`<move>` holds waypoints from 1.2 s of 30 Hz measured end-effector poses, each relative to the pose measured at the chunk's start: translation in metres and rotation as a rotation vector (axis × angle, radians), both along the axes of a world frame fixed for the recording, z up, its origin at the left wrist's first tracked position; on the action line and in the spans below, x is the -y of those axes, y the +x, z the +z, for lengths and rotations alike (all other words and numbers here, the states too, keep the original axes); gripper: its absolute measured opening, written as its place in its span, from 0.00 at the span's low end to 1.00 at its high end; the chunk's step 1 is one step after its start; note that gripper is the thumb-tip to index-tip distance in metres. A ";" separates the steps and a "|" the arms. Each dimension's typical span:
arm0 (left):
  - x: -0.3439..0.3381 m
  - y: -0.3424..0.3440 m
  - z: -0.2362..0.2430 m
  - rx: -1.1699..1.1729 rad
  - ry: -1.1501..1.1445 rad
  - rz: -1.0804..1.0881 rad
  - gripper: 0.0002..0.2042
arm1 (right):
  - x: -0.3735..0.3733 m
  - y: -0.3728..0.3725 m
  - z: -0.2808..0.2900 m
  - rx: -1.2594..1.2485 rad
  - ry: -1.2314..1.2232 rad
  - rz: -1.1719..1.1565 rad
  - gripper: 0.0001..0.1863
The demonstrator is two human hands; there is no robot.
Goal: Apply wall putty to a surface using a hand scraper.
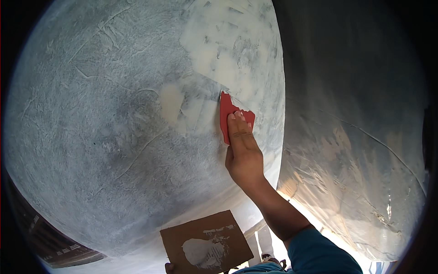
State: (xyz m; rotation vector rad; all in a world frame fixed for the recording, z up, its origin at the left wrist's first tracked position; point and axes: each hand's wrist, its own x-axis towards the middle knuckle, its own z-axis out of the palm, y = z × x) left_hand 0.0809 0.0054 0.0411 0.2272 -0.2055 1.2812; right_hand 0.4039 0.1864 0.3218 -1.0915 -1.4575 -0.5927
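Observation:
My right hand [243, 148] presses a red plastic putty spreader [224, 119] against the grey wall [123, 150], fingers laid along its back. White putty coats the spreader's upper edge. Around and above it, a pale layer of putty [214, 50] covers part of the surface. Low in the picture, a brown board [175, 237] carries a heap of white putty [200, 252] with smears beside it. The thumb of my left hand [169, 268] shows at the board's lower left corner; its other fingers are hidden behind the board.
To the right, past a vertical edge, stands a darker surface [356, 128] with a crack line and light patches. Bright light comes in at the lower right. At the lower left there is a dark opening with a brown slatted thing [50, 239].

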 end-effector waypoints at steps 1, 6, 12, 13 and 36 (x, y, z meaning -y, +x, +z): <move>0.001 -0.001 -0.001 0.021 0.018 -0.006 0.30 | -0.003 -0.014 -0.012 0.086 -0.026 -0.015 0.32; -0.002 0.000 -0.015 0.118 0.076 -0.041 0.32 | 0.055 -0.043 -0.078 0.278 -0.216 0.267 0.31; 0.013 -0.009 -0.010 -0.164 -0.153 0.175 0.32 | 0.041 0.004 0.008 -0.024 0.115 0.175 0.35; 0.012 -0.009 -0.008 -0.164 -0.154 0.179 0.32 | 0.025 0.005 0.018 -0.035 0.117 0.155 0.34; 0.003 0.016 -0.004 -0.165 -0.174 0.217 0.33 | 0.039 -0.079 -0.037 0.505 -0.015 0.130 0.30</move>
